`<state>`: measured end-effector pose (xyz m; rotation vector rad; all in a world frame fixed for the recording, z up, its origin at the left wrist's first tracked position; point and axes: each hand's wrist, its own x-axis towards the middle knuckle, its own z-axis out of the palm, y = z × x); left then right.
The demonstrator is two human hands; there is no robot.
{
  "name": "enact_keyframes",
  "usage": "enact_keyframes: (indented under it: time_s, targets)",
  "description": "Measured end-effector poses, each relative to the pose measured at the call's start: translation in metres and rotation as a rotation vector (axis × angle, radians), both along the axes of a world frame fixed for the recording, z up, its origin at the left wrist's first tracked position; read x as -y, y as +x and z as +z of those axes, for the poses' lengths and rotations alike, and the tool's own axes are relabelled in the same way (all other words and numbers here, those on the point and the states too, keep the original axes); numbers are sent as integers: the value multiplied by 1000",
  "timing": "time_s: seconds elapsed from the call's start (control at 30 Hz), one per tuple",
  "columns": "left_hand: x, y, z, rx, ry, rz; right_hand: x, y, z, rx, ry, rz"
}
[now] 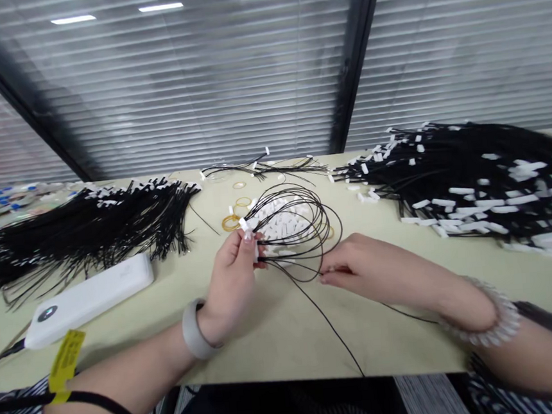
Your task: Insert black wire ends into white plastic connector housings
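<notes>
Thin black wires [314, 198] form a looped bundle above the middle of the table. My left hand [235, 265] is closed on the bundle's left end, where a white connector [245, 225] shows at the fingertips. At the right side of the loops, my right hand [353, 264] has its fingers pinched together around a wire. One loose wire [329, 325] trails down to the table's front edge, and another runs out beneath my right wrist. Behind the loops lies a pile of small white connectors [287, 222], partly hidden by the wires.
Black wires [88, 223] are heaped on the left, and a larger heap with white connectors [466, 171] lies right. A white power bank [91, 299] with a cable sits near my left forearm. Yellow rubber bands [230, 222] lie behind my left hand. Blinds [245, 74] rise behind the table.
</notes>
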<state>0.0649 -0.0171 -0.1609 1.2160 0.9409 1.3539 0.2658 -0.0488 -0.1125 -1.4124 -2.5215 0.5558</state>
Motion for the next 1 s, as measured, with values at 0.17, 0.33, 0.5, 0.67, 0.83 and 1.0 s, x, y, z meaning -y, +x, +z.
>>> enact_keyframes:
  time_s: [0.17, 0.33, 0.5, 0.67, 0.83, 1.0]
  targets:
    - [-4, -1, 3, 5, -6, 15, 10, 0, 13, -185, -87, -40]
    - [-5, -1, 4, 7, 17, 32, 37, -21, 14, -496, -602, -55]
    - [-4, -1, 10, 156, 27, 17, 46, -45, -11, -761, -951, -56]
    - [-4, -2, 17, 284, -25, -10, 31, -54, -28, -1294, -869, -412]
    - [-5, -3, 18, 299, -36, -14, 5, -33, -22, -1482, -349, -570]
    - [-5, -3, 16, 266, -33, -20, -1, -4, 11, -1560, 154, -481]
